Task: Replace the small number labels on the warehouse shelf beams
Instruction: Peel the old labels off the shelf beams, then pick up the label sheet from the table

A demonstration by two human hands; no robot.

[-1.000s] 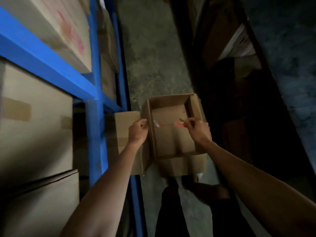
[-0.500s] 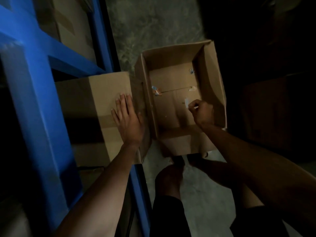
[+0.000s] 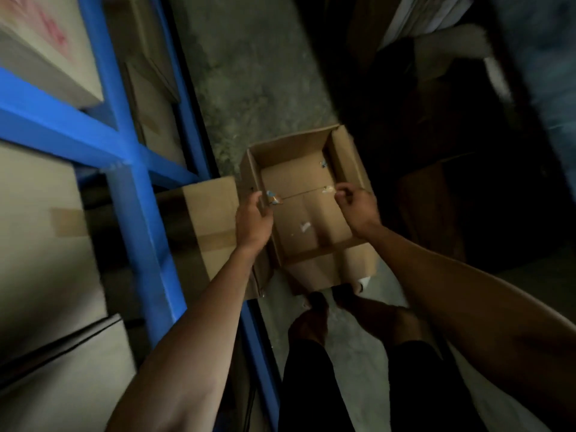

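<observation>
Shelving [image 3: 137,169] in blue is filling the left, its beam and upright crossing, with closed cartons [image 3: 37,232] sitting behind them; we are not making out any number labels on the beams in this blur. Just left of our left fingers a taped carton [image 3: 208,213] is sticking out from the rack. Our left hand [image 3: 254,218] is curling over the left wall of the open box [image 3: 349,163] on the concrete floor [image 3: 258,88], thumb inside, gripping the cardboard. Right beside that thumb a small crumpled label scrap [image 3: 273,198] is lying on the box bottom. A white scrap [image 3: 305,226] is lying between our hands, nearer us. Our right hand [image 3: 358,210] is hovering over the box, fingers [image 3: 343,192] pinched together; whether they are holding anything we cannot tell. A pale scrap [image 3: 328,190] is lying just left of those fingertips.
</observation>
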